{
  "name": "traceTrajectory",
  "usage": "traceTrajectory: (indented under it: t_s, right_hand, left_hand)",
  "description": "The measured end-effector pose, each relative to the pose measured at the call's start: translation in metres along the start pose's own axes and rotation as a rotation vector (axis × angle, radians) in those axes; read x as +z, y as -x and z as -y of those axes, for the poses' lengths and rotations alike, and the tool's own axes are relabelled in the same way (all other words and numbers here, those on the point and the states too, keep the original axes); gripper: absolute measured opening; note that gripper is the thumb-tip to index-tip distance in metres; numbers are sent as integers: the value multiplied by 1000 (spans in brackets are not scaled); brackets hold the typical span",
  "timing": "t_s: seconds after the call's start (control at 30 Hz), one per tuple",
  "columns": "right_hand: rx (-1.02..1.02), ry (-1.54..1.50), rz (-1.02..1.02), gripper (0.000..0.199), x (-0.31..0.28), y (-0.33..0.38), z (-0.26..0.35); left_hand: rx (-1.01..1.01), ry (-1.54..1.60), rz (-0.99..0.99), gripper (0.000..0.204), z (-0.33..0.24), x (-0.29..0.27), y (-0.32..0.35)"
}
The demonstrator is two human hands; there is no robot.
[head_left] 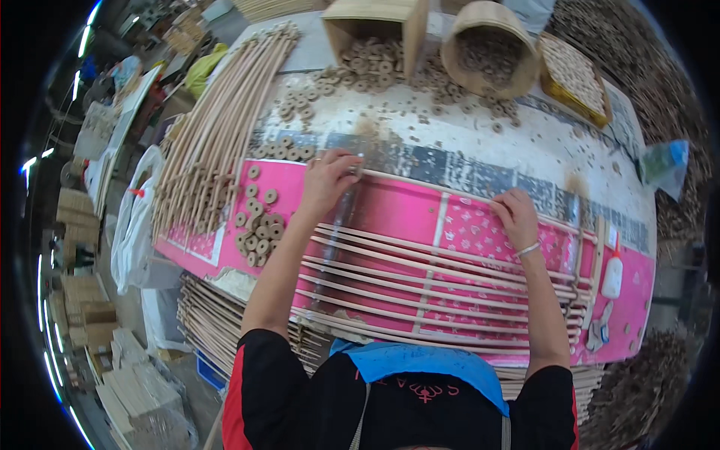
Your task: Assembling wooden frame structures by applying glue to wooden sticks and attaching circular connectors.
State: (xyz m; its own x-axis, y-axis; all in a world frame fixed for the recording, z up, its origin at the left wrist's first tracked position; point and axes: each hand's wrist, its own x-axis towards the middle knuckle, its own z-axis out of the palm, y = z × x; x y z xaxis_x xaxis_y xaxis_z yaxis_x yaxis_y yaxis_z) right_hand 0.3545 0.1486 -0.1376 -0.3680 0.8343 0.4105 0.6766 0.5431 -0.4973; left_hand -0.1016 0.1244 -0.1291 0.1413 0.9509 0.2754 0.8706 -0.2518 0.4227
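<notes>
A long, thin wooden rod (pixel 420 181) lies across the far edge of the pink board (pixel 390 225). My left hand (pixel 328 180) has its fingers closed around the rod's left end, where a small round wooden piece seems to sit, partly hidden. Further right, my right hand (pixel 516 217) pinches the same rod between thumb and fingers. Several more wooden rods (pixel 420 281) lie side by side nearer to me, under my forearms. Their right ends meet an upright wooden strip (pixel 598 259). Left of my left hand is a heap of wooden rings (pixel 259 234).
A bundle of rods with rings (pixel 225 112) lies at the left. At the back, a wooden box (pixel 369 11) and a round tub (pixel 491 49) spill rings. A yellow tray (pixel 574 75) holds small pale pieces. A white glue bottle (pixel 612 276) lies at the right.
</notes>
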Motion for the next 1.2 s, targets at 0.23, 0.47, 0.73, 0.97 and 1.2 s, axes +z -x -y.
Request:
traceTrajectory:
  t_s: [0.23,0.47,0.73,0.97,1.2]
  right_hand:
    - [-11,92,-31,14,-11,9,15]
    - [189,-322,143,14,-34,32,66]
    - [152,-207,287,15,-22,65,82]
    - [166,-280,325,8,-23,61,79]
    - [210,-321,240,8,-21,47,80]
  left_hand:
    - [-95,41,-169,51,25,-16,-2]
    - [-192,-223,-42,41,108,-33,-4]
    - [-252,161,-312,30,78,-25,-3]
    - [-653,909,-242,40,23,-48,72]
    - [-738,1153,-221,37,22,-62,103]
